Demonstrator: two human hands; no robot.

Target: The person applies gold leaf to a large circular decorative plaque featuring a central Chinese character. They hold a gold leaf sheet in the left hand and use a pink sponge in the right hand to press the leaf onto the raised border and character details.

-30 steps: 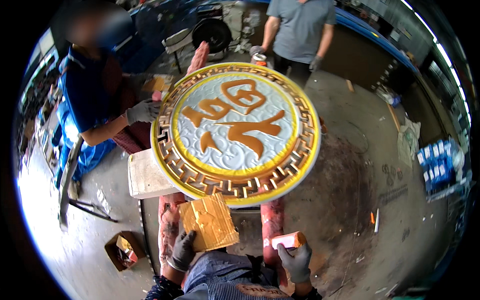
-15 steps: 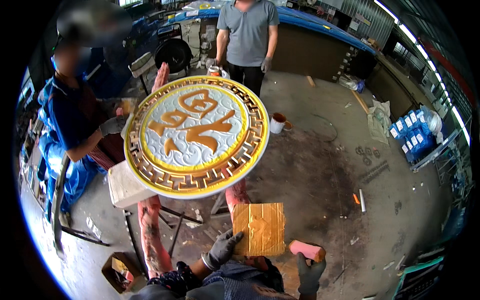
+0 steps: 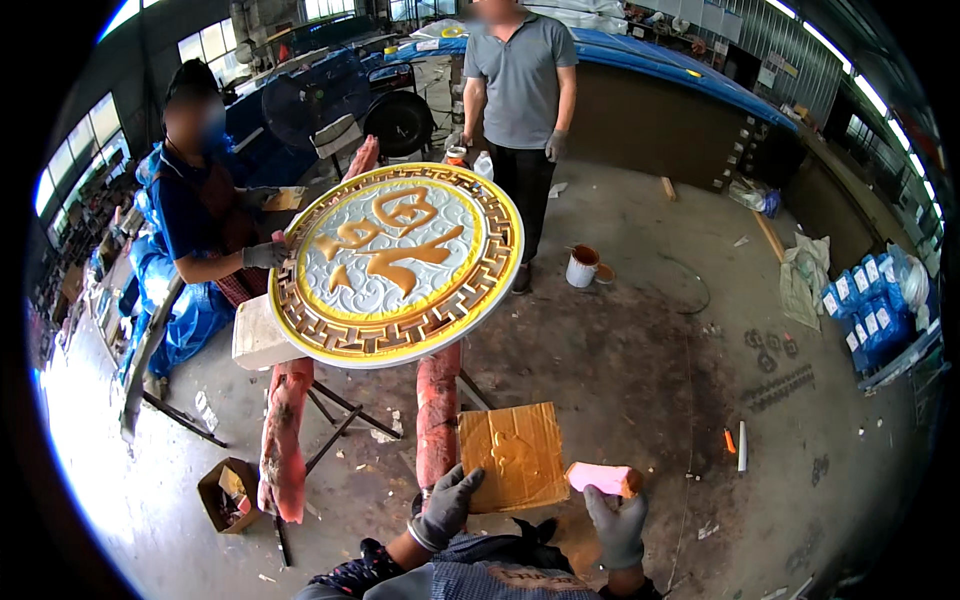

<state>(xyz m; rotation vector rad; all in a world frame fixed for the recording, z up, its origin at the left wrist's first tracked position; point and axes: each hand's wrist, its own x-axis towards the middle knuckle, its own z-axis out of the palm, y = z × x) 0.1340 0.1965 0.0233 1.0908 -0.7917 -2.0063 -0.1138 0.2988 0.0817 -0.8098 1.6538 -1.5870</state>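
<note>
My left hand [image 3: 447, 508], in a grey glove, grips the lower left edge of a square piece of cardboard [image 3: 513, 455] smeared with golden-brown paint. In my gloved right hand [image 3: 618, 527] is a pink foam block [image 3: 600, 478], its right end stained orange-brown, held just beside the cardboard. Ahead of me to the left, a large round relief plaque [image 3: 345, 300] lies raised on supports. It has a white patterned centre, raised golden-brown characters, yellow rings and a gold fretwork border. Neither of my hands touches the plaque.
Pink-wrapped beams [image 3: 437, 405] and a pale block [image 3: 262, 335] stand under the plaque. At left a co-worker [image 3: 195, 205] has a gloved hand at its rim; another person [image 3: 520, 90] stands behind it. A paint bucket [image 3: 581, 266] and a cardboard box [image 3: 228, 495] sit on the floor.
The whole view has shifted, showing more of the room at left. My right hand has risen slightly with the foam block, nearer the cardboard. Both hands keep their hold.
</note>
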